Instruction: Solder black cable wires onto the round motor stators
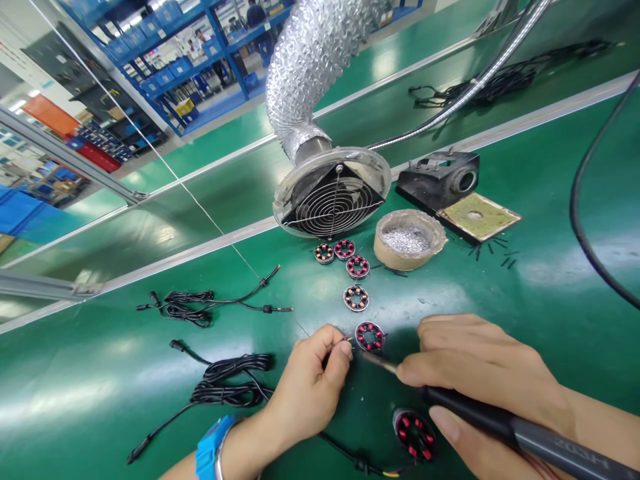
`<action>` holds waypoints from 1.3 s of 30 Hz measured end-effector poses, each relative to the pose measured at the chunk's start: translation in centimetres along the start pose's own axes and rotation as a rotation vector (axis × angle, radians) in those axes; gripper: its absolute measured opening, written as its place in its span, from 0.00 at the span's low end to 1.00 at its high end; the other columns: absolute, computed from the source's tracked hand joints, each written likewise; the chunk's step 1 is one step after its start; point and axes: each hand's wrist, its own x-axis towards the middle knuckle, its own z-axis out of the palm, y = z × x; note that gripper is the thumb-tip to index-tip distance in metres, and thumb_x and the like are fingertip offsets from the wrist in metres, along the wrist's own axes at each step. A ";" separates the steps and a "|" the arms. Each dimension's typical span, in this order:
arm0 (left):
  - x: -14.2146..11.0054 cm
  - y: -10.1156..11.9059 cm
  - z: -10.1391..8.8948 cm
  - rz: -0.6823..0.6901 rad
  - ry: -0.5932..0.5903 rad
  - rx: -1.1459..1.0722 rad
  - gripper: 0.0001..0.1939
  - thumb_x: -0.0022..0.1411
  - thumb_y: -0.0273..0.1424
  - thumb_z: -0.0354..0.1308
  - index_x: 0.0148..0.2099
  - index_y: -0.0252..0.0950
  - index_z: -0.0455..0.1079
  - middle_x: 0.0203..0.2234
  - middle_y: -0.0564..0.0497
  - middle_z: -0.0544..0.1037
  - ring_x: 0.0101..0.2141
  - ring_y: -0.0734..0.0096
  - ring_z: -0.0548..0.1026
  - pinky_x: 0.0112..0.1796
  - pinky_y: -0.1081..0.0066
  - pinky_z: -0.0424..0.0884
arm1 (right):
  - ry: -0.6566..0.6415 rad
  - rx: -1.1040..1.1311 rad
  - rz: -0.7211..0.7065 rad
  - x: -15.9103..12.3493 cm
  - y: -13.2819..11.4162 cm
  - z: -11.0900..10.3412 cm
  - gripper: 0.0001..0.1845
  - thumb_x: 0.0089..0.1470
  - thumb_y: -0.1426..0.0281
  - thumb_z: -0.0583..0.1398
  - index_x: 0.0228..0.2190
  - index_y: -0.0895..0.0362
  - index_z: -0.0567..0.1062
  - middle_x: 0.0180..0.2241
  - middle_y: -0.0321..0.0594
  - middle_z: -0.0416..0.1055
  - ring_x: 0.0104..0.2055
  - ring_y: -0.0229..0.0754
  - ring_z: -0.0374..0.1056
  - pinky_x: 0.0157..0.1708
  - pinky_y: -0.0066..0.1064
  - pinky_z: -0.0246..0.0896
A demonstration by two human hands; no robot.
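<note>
My left hand (313, 380) pinches the stripped end of a black cable, whose thin coloured wires (349, 339) poke out past the fingertips. My right hand (490, 373) grips a soldering iron (505, 423), its tip pointing left, close to those wires. Just beyond the tip lies a small round motor stator (371, 337) wound with red coils; whether the tip touches it I cannot tell. Another red-wound stator (415, 437) rests below the iron. A cable end (365, 463) with yellow and red wires shows beneath my left forearm.
Several more stators (357, 298) line up toward a fume extractor (337, 197) on a silver duct. Right of it stand a bowl of solder bits (407, 240) and an iron stand (445, 180) with a yellow sponge (480, 215). Black cable bundles (233, 380) lie to the left.
</note>
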 end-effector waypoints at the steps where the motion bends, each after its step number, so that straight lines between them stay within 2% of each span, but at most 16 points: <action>1: 0.0 0.0 0.0 0.000 -0.001 0.001 0.16 0.69 0.39 0.46 0.29 0.39 0.56 0.18 0.60 0.58 0.21 0.76 0.56 0.24 0.74 0.53 | -0.014 -0.018 0.021 -0.1 -0.1 -0.1 0.09 0.57 0.75 0.52 0.38 0.53 0.69 0.21 0.34 0.60 0.21 0.41 0.60 0.25 0.37 0.56; 5: 0.0 -0.1 -0.1 0.005 -0.001 0.004 0.16 0.69 0.39 0.45 0.29 0.39 0.56 0.18 0.60 0.58 0.22 0.76 0.56 0.25 0.74 0.53 | -0.039 -0.064 0.024 -0.4 -0.3 -0.7 0.10 0.57 0.76 0.52 0.39 0.52 0.68 0.21 0.34 0.62 0.22 0.43 0.61 0.26 0.37 0.57; 11: 0.0 -0.3 -0.1 0.011 0.005 0.014 0.16 0.69 0.40 0.46 0.29 0.39 0.56 0.18 0.60 0.58 0.21 0.76 0.56 0.24 0.74 0.53 | 0.025 -0.031 0.029 -0.1 -0.4 -0.3 0.13 0.51 0.76 0.52 0.38 0.50 0.68 0.20 0.32 0.61 0.20 0.43 0.59 0.24 0.36 0.55; 14: 0.1 -0.1 0.0 0.012 0.001 0.014 0.17 0.69 0.40 0.46 0.28 0.39 0.56 0.17 0.60 0.58 0.21 0.76 0.56 0.24 0.74 0.53 | -0.015 -0.024 0.021 0.1 -0.4 0.0 0.14 0.49 0.77 0.52 0.37 0.51 0.68 0.20 0.32 0.60 0.20 0.42 0.59 0.24 0.34 0.53; 22: 0.0 0.0 -0.1 0.012 0.001 0.011 0.16 0.68 0.40 0.46 0.28 0.39 0.57 0.18 0.60 0.59 0.21 0.76 0.56 0.24 0.74 0.53 | -0.019 -0.084 0.012 0.3 -0.7 0.0 0.13 0.49 0.78 0.51 0.36 0.52 0.67 0.20 0.31 0.61 0.21 0.40 0.59 0.26 0.33 0.54; 24: 0.0 0.0 -0.1 0.011 -0.001 0.014 0.16 0.68 0.40 0.46 0.29 0.39 0.57 0.18 0.60 0.59 0.21 0.76 0.56 0.24 0.74 0.53 | 0.014 -0.069 -0.008 0.4 -0.5 0.1 0.13 0.49 0.78 0.52 0.37 0.52 0.67 0.21 0.32 0.62 0.21 0.40 0.59 0.26 0.34 0.54; 29: 0.0 -0.1 0.0 0.016 -0.002 0.025 0.17 0.68 0.40 0.45 0.28 0.39 0.56 0.17 0.60 0.59 0.21 0.76 0.56 0.24 0.73 0.53 | 0.089 -0.009 -0.101 0.3 0.3 0.7 0.15 0.46 0.78 0.52 0.37 0.53 0.69 0.18 0.30 0.57 0.18 0.39 0.56 0.23 0.35 0.50; 34: 0.0 -0.1 -0.1 0.008 -0.009 0.022 0.16 0.68 0.40 0.46 0.28 0.39 0.56 0.17 0.60 0.58 0.21 0.76 0.56 0.23 0.73 0.53 | 0.108 -0.006 -0.086 0.2 0.3 0.8 0.14 0.48 0.78 0.52 0.37 0.53 0.69 0.18 0.31 0.57 0.17 0.39 0.56 0.22 0.35 0.50; 39: 0.0 0.1 -0.2 -0.017 -0.014 -0.011 0.17 0.67 0.40 0.46 0.28 0.39 0.55 0.17 0.60 0.58 0.21 0.76 0.55 0.23 0.74 0.52 | 0.042 -0.004 -0.010 0.3 -0.2 0.1 0.16 0.47 0.79 0.52 0.38 0.52 0.69 0.20 0.31 0.58 0.20 0.40 0.57 0.24 0.35 0.52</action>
